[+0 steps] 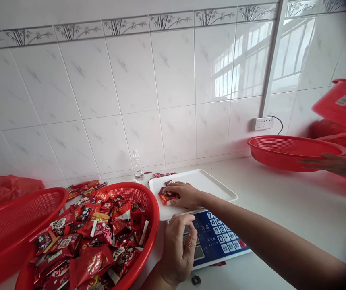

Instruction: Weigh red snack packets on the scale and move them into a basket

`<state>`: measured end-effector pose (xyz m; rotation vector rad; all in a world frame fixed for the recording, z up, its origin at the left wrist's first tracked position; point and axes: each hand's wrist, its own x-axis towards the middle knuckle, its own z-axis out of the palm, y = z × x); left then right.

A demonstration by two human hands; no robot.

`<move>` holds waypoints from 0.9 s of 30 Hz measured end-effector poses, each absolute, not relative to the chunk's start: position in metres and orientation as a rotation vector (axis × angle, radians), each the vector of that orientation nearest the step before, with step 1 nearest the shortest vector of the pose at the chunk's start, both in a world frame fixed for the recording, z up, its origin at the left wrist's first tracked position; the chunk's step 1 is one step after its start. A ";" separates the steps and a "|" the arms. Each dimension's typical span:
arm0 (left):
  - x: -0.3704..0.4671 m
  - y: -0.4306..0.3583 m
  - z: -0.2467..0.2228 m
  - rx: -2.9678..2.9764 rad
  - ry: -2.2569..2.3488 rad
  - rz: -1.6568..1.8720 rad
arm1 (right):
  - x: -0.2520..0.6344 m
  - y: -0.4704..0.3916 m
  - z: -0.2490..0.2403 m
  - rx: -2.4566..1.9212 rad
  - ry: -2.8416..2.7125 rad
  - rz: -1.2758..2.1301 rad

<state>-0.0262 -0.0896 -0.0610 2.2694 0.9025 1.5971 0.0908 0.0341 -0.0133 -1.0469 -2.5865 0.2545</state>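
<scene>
My right hand is over the left part of the white scale tray, its fingers closed over a few small red wrapped snack packets. Nearer to me, my left hand is raised in front of the scale with its fingers curved and a gap between thumb and forefinger. I see nothing in it. To the left, a round red plastic basket is heaped with many similar packets. My left hand is beside its rim, apart from the packets.
Another red basket and a red plastic bag are at far left. A clear bottle stands by the tiled wall. At right, another person's blurred hand touches a red basket. A small black object lies up front.
</scene>
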 end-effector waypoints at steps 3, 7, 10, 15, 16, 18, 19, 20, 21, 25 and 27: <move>-0.026 -0.090 -0.062 2.264 0.913 1.565 | 0.090 0.035 -0.015 -0.982 -2.507 0.238; -0.027 -0.089 -0.062 2.259 0.915 1.535 | 0.092 0.037 -0.013 -1.040 -2.357 0.246; -0.027 -0.089 -0.063 2.262 0.919 1.522 | 0.094 0.041 -0.010 -1.140 -2.245 0.229; -0.025 -0.088 -0.062 2.248 0.941 1.523 | 0.093 0.044 -0.009 -1.261 -2.093 0.182; -0.025 -0.088 -0.062 2.247 0.948 1.525 | 0.092 0.044 -0.008 -1.276 -2.073 0.178; -0.025 -0.088 -0.061 2.250 0.956 1.524 | 0.091 0.043 -0.007 -1.301 -2.040 0.180; -0.025 -0.088 -0.060 2.251 0.959 1.521 | 0.091 0.042 -0.006 -1.311 -2.024 0.184; -0.025 -0.087 -0.060 2.252 0.961 1.520 | 0.092 0.041 -0.004 -1.322 -2.007 0.187; -0.025 -0.087 -0.059 2.254 0.961 1.519 | 0.092 0.041 -0.002 -1.333 -1.988 0.189; -0.025 -0.088 -0.058 2.262 0.953 1.514 | 0.100 0.039 0.010 -1.377 -1.914 0.198; -0.025 -0.087 -0.058 2.260 0.949 1.506 | 0.109 0.040 0.017 -1.398 -1.877 0.186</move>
